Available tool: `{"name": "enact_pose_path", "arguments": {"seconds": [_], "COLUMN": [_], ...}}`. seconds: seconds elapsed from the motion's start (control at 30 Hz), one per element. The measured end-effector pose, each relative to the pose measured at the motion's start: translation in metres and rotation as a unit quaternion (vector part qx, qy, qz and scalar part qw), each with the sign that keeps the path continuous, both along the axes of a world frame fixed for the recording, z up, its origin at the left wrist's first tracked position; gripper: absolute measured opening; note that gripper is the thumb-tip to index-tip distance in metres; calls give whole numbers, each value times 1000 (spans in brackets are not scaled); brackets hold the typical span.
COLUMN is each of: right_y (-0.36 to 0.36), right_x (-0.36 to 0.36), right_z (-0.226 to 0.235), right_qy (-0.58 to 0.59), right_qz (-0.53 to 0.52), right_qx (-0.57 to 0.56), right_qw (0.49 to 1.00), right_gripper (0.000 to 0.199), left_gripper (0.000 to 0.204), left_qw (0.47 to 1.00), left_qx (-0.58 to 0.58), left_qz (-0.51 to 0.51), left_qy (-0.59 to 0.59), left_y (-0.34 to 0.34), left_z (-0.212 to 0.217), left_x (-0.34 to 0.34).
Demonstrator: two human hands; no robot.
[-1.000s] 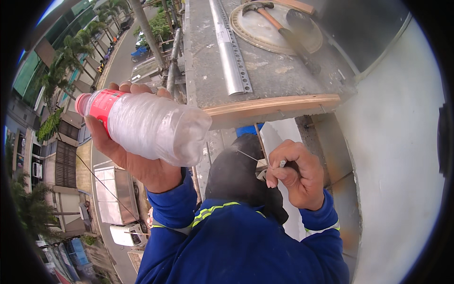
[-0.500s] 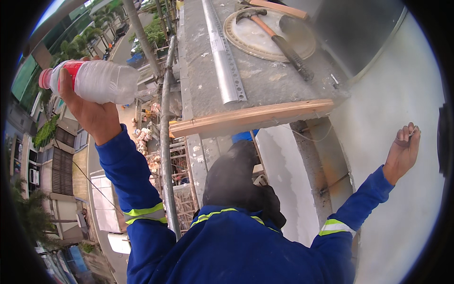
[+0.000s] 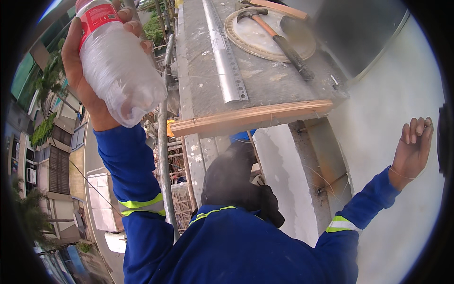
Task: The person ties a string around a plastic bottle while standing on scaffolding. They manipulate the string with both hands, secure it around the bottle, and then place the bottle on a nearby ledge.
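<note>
A clear plastic bottle (image 3: 120, 71) with a red label is gripped in my raised left hand (image 3: 92, 102). Its base is tilted toward the lower right, and its body looks wrapped in fine strands. Away to the right, my right hand (image 3: 411, 151) is lifted beside the pale wall, fingers loosely bent with no solid object in them. A thin line (image 3: 402, 176) passes by that wrist. Other faint stretches of line show near the bottle and over the gap below the ledge; whether they all join I cannot tell.
On the concrete ledge (image 3: 196, 61) lie a perforated metal strip (image 3: 221, 57), a claw hammer (image 3: 279, 40) and a round lid (image 3: 236, 38) under it. A wooden board (image 3: 255, 116) edges the ledge. At left, a scaffold pole (image 3: 163, 142) stands before a deep drop. A pale wall (image 3: 392, 227) rises right.
My left hand has brought the bottle closer and rightward, turning its base downward. My right hand has gone slightly up and right, its fingers loosening from a pinch.
</note>
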State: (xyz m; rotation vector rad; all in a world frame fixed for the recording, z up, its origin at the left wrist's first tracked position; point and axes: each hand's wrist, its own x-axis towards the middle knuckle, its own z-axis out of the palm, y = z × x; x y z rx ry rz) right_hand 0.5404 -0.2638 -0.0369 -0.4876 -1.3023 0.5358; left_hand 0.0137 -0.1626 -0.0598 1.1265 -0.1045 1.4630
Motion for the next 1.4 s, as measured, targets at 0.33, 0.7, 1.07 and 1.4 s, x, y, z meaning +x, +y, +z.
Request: {"name": "enact_pose_path", "arguments": {"seconds": [0.33,0.7,1.07,1.4], "right_y": [4,37,9,22], "right_x": [-138,-231,-165,-117], "right_z": [-47,-117,-75,-23], "right_qy": [-81,-174,-299,-306], "right_qz": [152,350,225,-132], "right_qx": [-176,-222,-188,-118], "right_qw": [969,893,908,935], "right_gripper": [35,16,13,14], "left_gripper": [83,80,61,68], "left_qw": [997,982,903,781], "left_qx": [-33,-186,-129,195], "left_qz": [-68,32,369,394], "left_qy": [18,11,177,443], "left_y": [-65,-67,-53,33], "left_z": [-30,-76,-52,-3], "left_x": [51,104,100,151]}}
